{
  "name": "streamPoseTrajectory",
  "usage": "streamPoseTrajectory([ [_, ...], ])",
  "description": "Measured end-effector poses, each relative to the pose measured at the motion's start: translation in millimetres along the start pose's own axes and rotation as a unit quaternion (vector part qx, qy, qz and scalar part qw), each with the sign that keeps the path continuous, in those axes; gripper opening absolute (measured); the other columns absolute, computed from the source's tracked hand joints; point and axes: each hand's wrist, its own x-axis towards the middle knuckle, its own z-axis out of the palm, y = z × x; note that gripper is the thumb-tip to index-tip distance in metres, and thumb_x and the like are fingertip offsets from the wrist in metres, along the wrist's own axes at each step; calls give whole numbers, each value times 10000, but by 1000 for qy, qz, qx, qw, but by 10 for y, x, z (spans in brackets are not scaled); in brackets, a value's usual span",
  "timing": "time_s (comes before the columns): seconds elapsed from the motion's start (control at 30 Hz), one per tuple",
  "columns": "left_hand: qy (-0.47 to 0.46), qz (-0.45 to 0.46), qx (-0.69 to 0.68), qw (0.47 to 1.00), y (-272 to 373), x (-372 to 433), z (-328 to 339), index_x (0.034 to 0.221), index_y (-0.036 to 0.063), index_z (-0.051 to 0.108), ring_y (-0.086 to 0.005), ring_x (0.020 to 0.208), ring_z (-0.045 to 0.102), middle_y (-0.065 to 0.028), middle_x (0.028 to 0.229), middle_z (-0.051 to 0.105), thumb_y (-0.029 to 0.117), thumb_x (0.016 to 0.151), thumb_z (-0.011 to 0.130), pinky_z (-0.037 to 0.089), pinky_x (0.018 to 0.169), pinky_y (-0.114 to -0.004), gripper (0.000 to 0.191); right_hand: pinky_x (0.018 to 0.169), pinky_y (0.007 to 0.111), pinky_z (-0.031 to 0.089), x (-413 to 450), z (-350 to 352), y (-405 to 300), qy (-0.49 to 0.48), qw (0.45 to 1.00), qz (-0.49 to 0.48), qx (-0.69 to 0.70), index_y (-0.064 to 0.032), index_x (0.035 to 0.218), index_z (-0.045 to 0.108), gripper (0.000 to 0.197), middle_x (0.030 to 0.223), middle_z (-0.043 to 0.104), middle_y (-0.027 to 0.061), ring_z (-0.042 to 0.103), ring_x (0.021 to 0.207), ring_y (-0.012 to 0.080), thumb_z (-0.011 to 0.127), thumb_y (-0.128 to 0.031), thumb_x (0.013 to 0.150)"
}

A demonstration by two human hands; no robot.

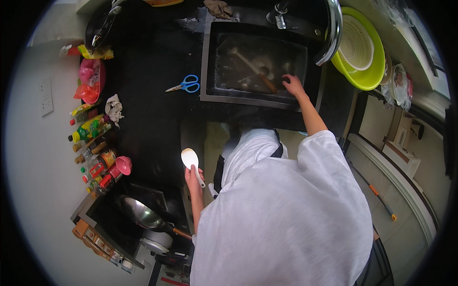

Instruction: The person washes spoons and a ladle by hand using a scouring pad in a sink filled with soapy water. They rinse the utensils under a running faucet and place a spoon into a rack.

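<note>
My left hand [194, 178] grips a white rice paddle [189, 158] by its handle, beside the counter's edge and to the left of my body. The paddle's broad end points up and away from me, with a brownish patch at its tip. Over the right part of the sink [205, 78] is my right hand [294, 85], its fingers apart and holding nothing. In the sink's murky water lies a long utensil with a wooden handle [266, 83], near those fingers. Other shapes in the water are too dim to name.
Blue-handled scissors [189, 84] lie left of the sink. A chrome faucet [334, 35] arches at its right, before a green basin [377, 68] holding a white colander [356, 44]. Several bottles [86, 130] line the left wall. A wok [143, 212] sits on the stove.
</note>
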Motion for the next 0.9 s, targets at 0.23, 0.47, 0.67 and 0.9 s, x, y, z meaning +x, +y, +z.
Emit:
streamPoseTrajectory([
  [0.23,3,-67,64,996,-225,-140,96,1078,72,550,-90,478,491,-24,690,575,256,1016,509,397,439,-235,198,1007,434,446,531,266,518,217,974,54,-29,-107,1316,590,590,1232,592,210,531,1197,379,724,-354,797],
  [0.47,32,-96,57,993,-299,-379,205,1097,66,551,-89,476,489,-26,687,576,240,1013,519,385,445,-233,195,1024,442,431,1017,94,0,305,943,82,109,-21,1261,566,670,1285,582,220,547,1197,405,794,-381,745],
  [0.67,19,-70,36,997,-192,-467,518,1110,59,547,-80,488,487,-23,703,576,225,1014,513,390,453,-228,195,993,442,451,1497,0,115,385,870,267,153,-38,1328,472,813,1283,583,247,572,1167,412,857,-324,671],
  [0.9,-59,33,61,996,375,-279,1141,1175,36,542,-58,522,493,-18,739,590,236,1013,521,407,468,-211,257,923,418,476,674,-390,-476,410,906,-51,98,-135,1259,576,490,1211,543,193,560,1123,381,714,-89,791],
])
